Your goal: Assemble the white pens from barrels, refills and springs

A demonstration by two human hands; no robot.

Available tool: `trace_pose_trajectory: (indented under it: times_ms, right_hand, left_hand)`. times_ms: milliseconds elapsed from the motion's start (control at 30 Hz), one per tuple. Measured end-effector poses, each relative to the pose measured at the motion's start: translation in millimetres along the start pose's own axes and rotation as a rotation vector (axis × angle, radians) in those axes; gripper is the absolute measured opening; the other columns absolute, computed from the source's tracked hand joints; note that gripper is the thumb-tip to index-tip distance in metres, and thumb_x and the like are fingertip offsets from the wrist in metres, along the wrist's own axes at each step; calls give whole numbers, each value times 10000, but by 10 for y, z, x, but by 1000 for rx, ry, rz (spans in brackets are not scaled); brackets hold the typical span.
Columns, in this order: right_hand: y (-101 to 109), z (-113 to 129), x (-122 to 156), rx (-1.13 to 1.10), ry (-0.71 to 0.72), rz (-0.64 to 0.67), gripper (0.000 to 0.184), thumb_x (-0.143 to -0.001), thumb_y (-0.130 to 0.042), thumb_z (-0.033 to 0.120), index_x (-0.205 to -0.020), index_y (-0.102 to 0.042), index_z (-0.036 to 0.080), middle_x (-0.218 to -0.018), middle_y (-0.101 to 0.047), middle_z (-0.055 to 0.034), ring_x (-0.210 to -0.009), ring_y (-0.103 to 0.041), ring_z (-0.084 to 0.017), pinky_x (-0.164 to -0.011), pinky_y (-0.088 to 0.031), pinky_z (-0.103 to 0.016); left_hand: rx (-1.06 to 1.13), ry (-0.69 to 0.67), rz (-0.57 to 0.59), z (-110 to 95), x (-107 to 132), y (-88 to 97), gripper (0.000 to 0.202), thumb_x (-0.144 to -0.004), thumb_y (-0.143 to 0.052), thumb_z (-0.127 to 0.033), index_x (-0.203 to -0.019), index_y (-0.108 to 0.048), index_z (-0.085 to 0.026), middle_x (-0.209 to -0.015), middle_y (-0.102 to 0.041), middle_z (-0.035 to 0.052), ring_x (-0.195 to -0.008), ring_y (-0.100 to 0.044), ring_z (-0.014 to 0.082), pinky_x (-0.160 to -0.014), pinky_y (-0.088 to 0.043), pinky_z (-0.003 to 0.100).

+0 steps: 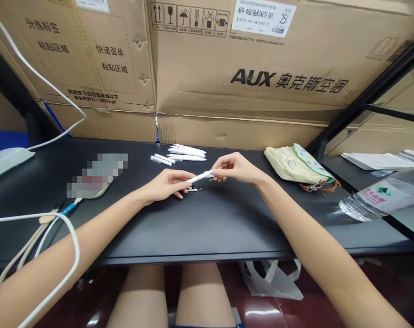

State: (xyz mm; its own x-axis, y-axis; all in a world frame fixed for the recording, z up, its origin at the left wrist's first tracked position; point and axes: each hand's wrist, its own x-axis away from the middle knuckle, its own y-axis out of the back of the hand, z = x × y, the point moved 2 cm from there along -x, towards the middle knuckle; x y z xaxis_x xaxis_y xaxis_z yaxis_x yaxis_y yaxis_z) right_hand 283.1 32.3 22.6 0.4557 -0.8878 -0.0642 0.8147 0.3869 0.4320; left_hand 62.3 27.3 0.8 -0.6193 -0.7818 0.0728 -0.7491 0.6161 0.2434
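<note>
Just above the middle of the black table, both of my hands hold one white pen (200,176). My left hand (167,186) pinches its left end between thumb and fingers. At the other end, the thumb and fingers of my right hand (232,167) close on it. Small pen parts (193,189), white and dark, lie on the table beneath it; the hands partly cover them. Behind the hands rests a pile of white pens (186,152). A few short white pen pieces (162,159) lie to the left of that pile.
A phone (99,175) with a cable lies left on the black table (200,232). White cable (77,255) loops over my left forearm. On the right are a cream pouch (287,164), a water bottle (380,196) and papers (370,160). Large cardboard boxes (207,91) stand behind.
</note>
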Motion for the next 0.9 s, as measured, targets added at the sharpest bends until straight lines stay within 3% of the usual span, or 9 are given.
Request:
trace_pose_trajectory:
  times_ms: [100,267,433,600,767,900]
  right_hand:
    - [-9,-10,-3,27,-20,-14,388,-779,-620,482,-652,-639,116,-555,-638,-40,-495,-571,-95,-502,-466,-205]
    - [-10,-5,-3,10,17,-10,338,-684,-731,428,-813,-666,122,-683,-683,-45,-553,-597,-106,-500,-464,-202]
    - [-22,-31,-12,44,-18,-14,399,-780,-611,492,-650,-627,116,-525,-615,-27,-469,-552,-88,-479,-444,-201]
    - [-21,-23,-13,12,10,-6,337,-669,-742,410,-829,-647,128,-639,-661,-24,-515,-581,-100,-464,-440,-195]
    - [-37,-31,-14,44,1,5,377,-765,-630,482,-655,-617,122,-527,-609,-19,-461,-546,-85,-452,-424,-192]
    - [-47,-27,-15,12,31,2,335,-713,-700,441,-814,-643,127,-631,-661,-28,-494,-571,-91,-446,-420,-188]
  left_hand:
    - [3,5,4,-7,4,-4,438,-726,-672,-422,-1082,-659,-168,-882,-631,55,-767,-562,138,-629,-529,251]
    - [11,-4,-17,-5,-2,3,416,-722,-674,-408,-1060,-671,-166,-854,-631,52,-747,-564,135,-616,-533,244]
    - [35,-12,-13,13,-12,-3,399,-704,-687,-385,-1043,-687,-175,-856,-645,61,-757,-585,153,-601,-537,244]
    - [53,-33,-44,-2,-10,-2,356,-692,-696,-359,-997,-709,-174,-805,-651,61,-699,-580,142,-566,-539,232]
    - [83,-49,-59,-14,-13,-5,341,-661,-722,-339,-960,-725,-174,-775,-661,66,-664,-589,149,-538,-544,238]
    - [75,-44,-75,-4,-19,1,345,-661,-724,-351,-954,-726,-169,-780,-667,73,-659,-592,154,-533,-541,245]
